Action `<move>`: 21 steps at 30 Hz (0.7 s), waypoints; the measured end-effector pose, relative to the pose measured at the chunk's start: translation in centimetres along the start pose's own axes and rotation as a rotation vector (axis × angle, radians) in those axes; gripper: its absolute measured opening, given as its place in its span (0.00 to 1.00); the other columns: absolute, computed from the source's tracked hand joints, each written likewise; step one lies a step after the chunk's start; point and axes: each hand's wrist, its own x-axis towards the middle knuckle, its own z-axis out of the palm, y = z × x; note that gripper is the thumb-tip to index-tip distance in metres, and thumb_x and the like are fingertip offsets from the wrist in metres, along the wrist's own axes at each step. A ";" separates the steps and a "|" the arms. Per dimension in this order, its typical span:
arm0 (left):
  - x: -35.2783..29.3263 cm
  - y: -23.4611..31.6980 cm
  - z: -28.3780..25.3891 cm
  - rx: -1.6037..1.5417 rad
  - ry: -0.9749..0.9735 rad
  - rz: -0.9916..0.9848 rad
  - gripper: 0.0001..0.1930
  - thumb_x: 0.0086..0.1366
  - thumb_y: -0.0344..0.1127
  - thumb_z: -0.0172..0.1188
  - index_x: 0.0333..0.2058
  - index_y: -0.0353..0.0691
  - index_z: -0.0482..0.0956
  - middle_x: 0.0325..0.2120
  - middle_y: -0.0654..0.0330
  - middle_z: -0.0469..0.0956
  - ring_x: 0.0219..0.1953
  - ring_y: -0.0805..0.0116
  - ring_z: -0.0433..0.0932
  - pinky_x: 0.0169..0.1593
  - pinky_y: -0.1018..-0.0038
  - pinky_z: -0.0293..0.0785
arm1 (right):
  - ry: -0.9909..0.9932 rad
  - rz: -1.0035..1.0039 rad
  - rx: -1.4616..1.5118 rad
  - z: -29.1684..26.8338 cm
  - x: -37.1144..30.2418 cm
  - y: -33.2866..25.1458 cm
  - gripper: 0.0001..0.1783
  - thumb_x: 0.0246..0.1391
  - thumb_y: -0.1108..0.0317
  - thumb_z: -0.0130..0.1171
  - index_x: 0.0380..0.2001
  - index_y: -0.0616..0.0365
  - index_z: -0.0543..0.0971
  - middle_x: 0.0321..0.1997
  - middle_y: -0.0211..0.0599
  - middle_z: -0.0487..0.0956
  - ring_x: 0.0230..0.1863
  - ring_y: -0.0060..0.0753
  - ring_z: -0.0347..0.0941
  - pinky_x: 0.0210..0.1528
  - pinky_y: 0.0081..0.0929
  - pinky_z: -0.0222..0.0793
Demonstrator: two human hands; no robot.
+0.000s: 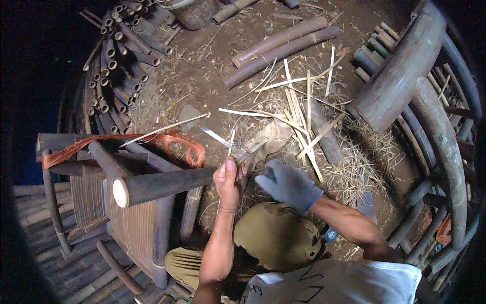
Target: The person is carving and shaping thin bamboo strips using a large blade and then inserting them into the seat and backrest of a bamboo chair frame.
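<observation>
My bare left hand (228, 183) is closed with its thumb upward, just right of a dark bamboo leg. From its grip a thin, shiny pale strip (216, 138) reaches up and to the left. A narrow, blade-like piece (251, 152) slants up to the right beside the thumb; I cannot tell which hand holds it. My right hand (287, 185), in a grey glove, is curled shut a little to the right, over my knee. Whatever lies inside its fingers is hidden.
A bamboo chair frame (152, 187) with orange twine (190, 149) stands close on the left. Pale split strips (298, 116) and shavings litter the ground ahead. Bamboo poles (283, 48) lie beyond, cut tubes (109, 76) are stacked far left, and a thick bamboo frame (405, 76) rises right.
</observation>
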 end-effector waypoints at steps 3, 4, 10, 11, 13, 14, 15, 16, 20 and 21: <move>-0.4 0.9 2.2 0.093 0.026 0.062 0.21 0.73 0.48 0.54 0.24 0.40 0.71 0.22 0.66 0.69 0.24 0.78 0.63 0.30 0.78 0.59 | 0.054 0.024 -0.062 0.7 1.8 0.4 0.23 0.57 0.48 0.58 0.38 0.61 0.77 0.33 0.54 0.81 0.36 0.56 0.79 0.41 0.48 0.73; -0.7 0.9 2.3 0.118 0.028 0.045 0.21 0.73 0.48 0.54 0.24 0.40 0.71 0.22 0.66 0.69 0.25 0.78 0.63 0.30 0.79 0.58 | -0.007 0.106 -0.093 0.9 2.5 1.9 0.24 0.57 0.48 0.58 0.38 0.61 0.77 0.33 0.54 0.81 0.36 0.57 0.79 0.41 0.48 0.73; -1.2 0.8 2.2 0.201 0.100 0.061 0.22 0.72 0.49 0.54 0.24 0.38 0.71 0.22 0.65 0.70 0.23 0.78 0.63 0.29 0.79 0.56 | -0.070 0.010 0.096 0.3 1.8 1.5 0.24 0.57 0.46 0.56 0.37 0.60 0.78 0.27 0.57 0.79 0.33 0.62 0.78 0.39 0.51 0.72; -0.7 1.1 2.3 0.161 0.149 -0.002 0.22 0.71 0.50 0.54 0.24 0.38 0.71 0.21 0.65 0.70 0.23 0.77 0.63 0.28 0.79 0.57 | -0.078 -0.092 -0.015 0.2 2.2 1.1 0.24 0.58 0.46 0.54 0.36 0.60 0.78 0.25 0.56 0.79 0.32 0.62 0.78 0.39 0.53 0.72; -0.8 1.0 1.1 0.090 0.018 0.036 0.21 0.73 0.49 0.51 0.33 0.34 0.74 0.23 0.63 0.71 0.26 0.75 0.67 0.33 0.77 0.62 | -0.055 0.142 -0.069 0.6 3.1 2.7 0.24 0.59 0.46 0.54 0.35 0.60 0.77 0.27 0.57 0.79 0.32 0.61 0.78 0.38 0.52 0.72; -0.6 1.0 1.2 0.095 -0.018 0.054 0.21 0.73 0.49 0.51 0.34 0.33 0.74 0.23 0.64 0.70 0.27 0.75 0.67 0.34 0.77 0.63 | -0.035 0.242 -0.099 0.9 4.8 4.6 0.24 0.59 0.46 0.54 0.35 0.60 0.77 0.27 0.57 0.80 0.33 0.61 0.78 0.38 0.52 0.72; -0.8 1.1 1.4 0.098 -0.010 0.038 0.21 0.73 0.49 0.53 0.31 0.34 0.74 0.23 0.64 0.70 0.26 0.76 0.66 0.32 0.77 0.62 | -0.042 0.203 -0.274 2.5 6.2 9.5 0.24 0.60 0.46 0.54 0.36 0.61 0.76 0.29 0.57 0.80 0.33 0.59 0.79 0.38 0.51 0.72; -0.9 0.8 1.2 0.099 0.026 0.049 0.22 0.72 0.50 0.54 0.29 0.34 0.74 0.23 0.65 0.70 0.26 0.78 0.65 0.30 0.78 0.60 | -0.040 0.168 -0.221 2.0 6.9 9.3 0.25 0.59 0.46 0.54 0.35 0.62 0.76 0.28 0.57 0.80 0.34 0.60 0.79 0.38 0.51 0.73; -0.9 0.9 1.6 0.011 0.172 -0.003 0.22 0.71 0.49 0.55 0.28 0.34 0.74 0.23 0.65 0.69 0.25 0.79 0.64 0.29 0.78 0.61 | -0.019 0.007 -0.016 1.7 5.4 6.1 0.25 0.58 0.46 0.56 0.33 0.62 0.75 0.27 0.57 0.80 0.33 0.62 0.79 0.36 0.52 0.74; -1.3 0.5 1.3 -0.017 0.228 -0.008 0.21 0.71 0.48 0.55 0.32 0.31 0.76 0.23 0.64 0.69 0.25 0.79 0.64 0.30 0.79 0.62 | -0.028 -0.075 -0.014 1.5 4.8 4.6 0.24 0.58 0.47 0.56 0.33 0.62 0.75 0.26 0.57 0.79 0.32 0.62 0.79 0.35 0.52 0.74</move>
